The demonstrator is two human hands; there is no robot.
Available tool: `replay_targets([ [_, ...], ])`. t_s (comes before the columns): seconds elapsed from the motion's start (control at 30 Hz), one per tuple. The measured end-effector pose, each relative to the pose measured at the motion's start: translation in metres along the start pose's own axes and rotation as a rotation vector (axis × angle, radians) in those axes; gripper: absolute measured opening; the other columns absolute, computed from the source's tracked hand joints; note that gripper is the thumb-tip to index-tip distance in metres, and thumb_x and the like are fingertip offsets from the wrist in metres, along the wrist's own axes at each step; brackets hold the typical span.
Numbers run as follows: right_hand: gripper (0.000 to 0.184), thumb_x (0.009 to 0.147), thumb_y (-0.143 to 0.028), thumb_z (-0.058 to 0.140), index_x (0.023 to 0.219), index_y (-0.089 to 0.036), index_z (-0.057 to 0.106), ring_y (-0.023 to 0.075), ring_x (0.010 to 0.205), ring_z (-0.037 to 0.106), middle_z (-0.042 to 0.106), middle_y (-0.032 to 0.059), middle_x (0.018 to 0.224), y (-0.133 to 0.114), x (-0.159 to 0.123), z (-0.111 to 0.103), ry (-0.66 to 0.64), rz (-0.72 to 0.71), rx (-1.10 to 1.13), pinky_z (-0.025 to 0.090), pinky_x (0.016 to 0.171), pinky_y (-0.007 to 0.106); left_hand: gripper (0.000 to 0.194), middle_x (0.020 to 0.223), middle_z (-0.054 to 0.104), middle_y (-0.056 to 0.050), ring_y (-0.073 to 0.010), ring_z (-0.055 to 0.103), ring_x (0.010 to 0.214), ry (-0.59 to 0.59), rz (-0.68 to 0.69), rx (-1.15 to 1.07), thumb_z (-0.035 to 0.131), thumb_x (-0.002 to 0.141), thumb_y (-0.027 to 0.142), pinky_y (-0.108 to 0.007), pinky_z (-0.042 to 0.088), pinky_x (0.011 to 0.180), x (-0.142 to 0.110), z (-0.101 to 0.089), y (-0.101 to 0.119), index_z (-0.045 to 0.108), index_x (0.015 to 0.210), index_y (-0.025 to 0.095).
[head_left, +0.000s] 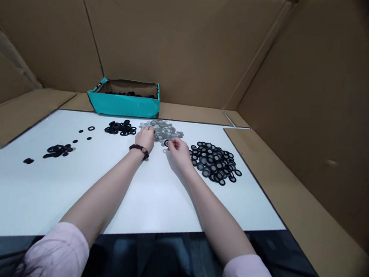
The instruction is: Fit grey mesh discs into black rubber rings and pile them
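Observation:
My right hand [179,152] pinches a small black ring [166,143] between thumb and fingertips, just above the white tabletop. To its left, my left hand [146,137] has its fingers curled down at the near left side of a heap of thin grey translucent discs [166,130]. Whatever those fingertips hold, if anything, is hidden behind the hand. Close to my right wrist lies a large pile of black rings with grey centres [214,162]. A smaller heap of black rings [121,127] sits left of my left hand.
A turquoise box [125,105] with black pieces inside stands behind the white board [152,209]. More black rings and small black discs [59,150] lie on the left, with a few scattered singly. Cardboard walls [180,43] enclose the back and sides.

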State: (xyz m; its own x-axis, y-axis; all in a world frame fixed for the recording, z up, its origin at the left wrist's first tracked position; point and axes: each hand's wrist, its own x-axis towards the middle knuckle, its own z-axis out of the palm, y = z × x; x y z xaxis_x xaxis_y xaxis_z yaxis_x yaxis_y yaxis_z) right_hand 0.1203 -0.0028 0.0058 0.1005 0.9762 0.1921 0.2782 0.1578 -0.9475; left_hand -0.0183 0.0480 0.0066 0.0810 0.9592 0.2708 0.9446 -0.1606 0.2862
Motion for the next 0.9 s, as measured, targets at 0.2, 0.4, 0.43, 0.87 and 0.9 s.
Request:
replay_targets([
  [0.2,0.014,0.073,-0.029,0.049,0.063,-0.019,0.05,0.0129,0.055,0.049,0.053,-0.0007,0.057,0.007,0.006,0.0,0.049,0.022,-0.01,0.038,0.055,0.025,0.017,0.094,0.065,-0.009,-0.0214,0.058,0.092,0.086,-0.108,-0.326,0.044,0.081,0.017,-0.032,0.043,0.082,0.004,0.0,-0.01,0.06,0.089,0.017],
  [0.4,0.018,0.073,-0.032,0.054,0.061,-0.019,0.049,0.0112,0.047,0.046,0.049,-0.0027,0.049,0.008,0.006,0.003,0.006,0.132,0.069,0.037,0.049,0.024,0.012,0.075,0.06,-0.002,-0.0137,0.055,0.068,0.074,-0.14,-0.829,0.045,0.079,0.019,-0.025,0.043,0.065,-0.017,-0.002,-0.002,0.056,0.085,0.017],
  [0.43,0.018,0.073,-0.032,0.054,0.062,-0.019,0.05,0.0104,0.045,0.045,0.048,-0.0034,0.047,0.007,0.005,0.004,-0.032,0.143,0.115,0.037,0.047,0.023,0.013,0.073,0.059,-0.001,-0.0129,0.053,0.065,0.056,-0.126,-0.872,0.046,0.079,0.02,-0.024,0.042,0.063,-0.023,-0.002,0.002,0.056,0.086,0.017],
  [0.87,0.012,0.069,-0.029,0.054,0.066,-0.019,0.048,0.0085,0.046,0.042,0.046,-0.0059,0.05,-0.001,0.002,-0.002,-0.196,0.048,0.125,0.034,0.047,0.022,0.02,0.066,0.058,0.001,-0.0124,0.054,0.064,-0.094,-0.043,-0.978,0.056,0.073,0.023,-0.025,0.042,0.064,-0.043,-0.01,0.016,0.06,0.091,0.016],
  [0.9,0.011,0.069,-0.028,0.053,0.065,-0.019,0.048,0.0089,0.048,0.042,0.046,-0.0057,0.05,0.0,0.003,-0.004,-0.212,0.018,0.061,0.034,0.049,0.022,0.019,0.065,0.057,0.001,-0.0126,0.053,0.063,-0.124,-0.035,-0.968,0.057,0.072,0.024,-0.025,0.041,0.063,-0.042,-0.012,0.015,0.061,0.089,0.016],
])
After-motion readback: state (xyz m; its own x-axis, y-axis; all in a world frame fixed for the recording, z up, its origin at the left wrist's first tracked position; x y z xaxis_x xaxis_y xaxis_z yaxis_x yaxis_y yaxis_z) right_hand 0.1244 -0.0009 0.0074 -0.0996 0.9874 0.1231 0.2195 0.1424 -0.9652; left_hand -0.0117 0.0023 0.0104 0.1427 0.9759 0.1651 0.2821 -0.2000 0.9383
